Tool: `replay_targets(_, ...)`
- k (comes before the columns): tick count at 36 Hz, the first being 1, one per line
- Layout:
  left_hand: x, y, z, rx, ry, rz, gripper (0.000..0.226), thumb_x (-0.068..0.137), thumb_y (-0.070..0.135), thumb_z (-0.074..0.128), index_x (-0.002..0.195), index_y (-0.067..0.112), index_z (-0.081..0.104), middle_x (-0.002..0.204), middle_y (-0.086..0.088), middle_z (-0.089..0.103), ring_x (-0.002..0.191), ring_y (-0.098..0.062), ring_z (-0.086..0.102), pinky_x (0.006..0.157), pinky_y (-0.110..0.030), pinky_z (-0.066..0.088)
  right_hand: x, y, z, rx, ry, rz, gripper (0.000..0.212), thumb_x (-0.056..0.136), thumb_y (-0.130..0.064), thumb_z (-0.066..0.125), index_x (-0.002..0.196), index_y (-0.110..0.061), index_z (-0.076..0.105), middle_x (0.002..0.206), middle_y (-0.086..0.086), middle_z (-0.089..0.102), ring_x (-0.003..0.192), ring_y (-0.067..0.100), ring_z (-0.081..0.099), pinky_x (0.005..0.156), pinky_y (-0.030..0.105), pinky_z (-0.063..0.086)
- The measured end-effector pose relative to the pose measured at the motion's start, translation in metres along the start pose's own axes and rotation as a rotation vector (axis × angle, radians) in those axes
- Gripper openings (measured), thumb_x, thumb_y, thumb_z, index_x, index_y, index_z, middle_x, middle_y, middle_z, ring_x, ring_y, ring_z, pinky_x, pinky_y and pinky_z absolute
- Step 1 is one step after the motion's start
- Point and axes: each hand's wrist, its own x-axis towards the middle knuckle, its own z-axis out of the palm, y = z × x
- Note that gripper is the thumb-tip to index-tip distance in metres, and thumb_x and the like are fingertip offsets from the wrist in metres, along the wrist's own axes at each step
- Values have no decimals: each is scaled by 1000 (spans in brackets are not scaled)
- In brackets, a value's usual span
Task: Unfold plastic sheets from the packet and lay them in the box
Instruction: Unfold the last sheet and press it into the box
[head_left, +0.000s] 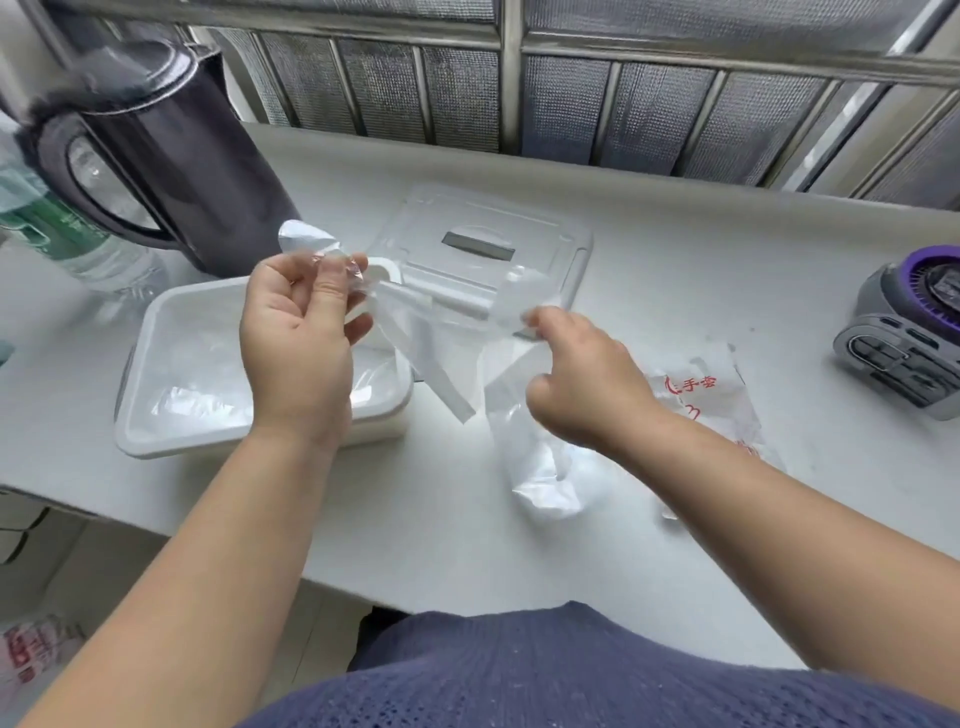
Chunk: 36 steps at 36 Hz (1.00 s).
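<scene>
Stretching between both hands, the plastic sheet (501, 410) hung over the desk (675, 270), just right of the white box (136, 364). Its lower part trailed down to the desk surface, still creased in folds. By the look of it, the film was very light, limp and slippery, and likely to cling to itself and crumple rather than hold any shape. The best hold was probably a light pinch at two edges or corners, drawn apart to spread it flat, since a firmer grab would only bunch it up.

The left hand (298, 338) was raised over the box's far right corner, pinching one end of the sheet between thumb and fingertips, with the lower fingers loosely curled. The right hand (582, 382) pinched the other end between thumb and forefinger, its remaining fingers tucked in.

The box stood open and seemed to hold some clear film already. Its clear lid (493, 228) lay behind it. The packet (701, 395), printed in red, lay on the desk beside the right forearm.
</scene>
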Motion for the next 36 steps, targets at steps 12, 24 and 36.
replay_targets(12, 25, 28, -53, -226, 25, -138, 16, 102, 12, 42, 89, 18, 50, 74, 6, 61, 59, -5, 58, 58, -21, 51, 44, -81, 28, 359, -1, -30, 41, 90, -31, 58, 129, -23, 49, 123, 3, 59, 101, 14, 56, 69, 16, 36)
replay_targets(24, 67, 23, -146, -11, -54, -301, 75, 64, 66, 59, 126, 26, 45, 112, 2, 60, 95, -13, 65, 78, -29, 50, 93, -161, 45, 18, 20, -277, 27, 91, -12, 48, 111, -19, 66, 110, 2, 66, 105, 24, 57, 86, 28, 45)
replay_targets(36, 93, -5, -146, 917, -597, -55, 11, 86, 24, 65, 97, 23, 64, 85, 11, 64, 83, -13, 61, 64, -15, 43, 122, -205, 55, 594, -284, 99, 5, 84, -13, 56, 81, -10, 55, 55, 5, 44, 48, 19, 36, 47, 24, 32)
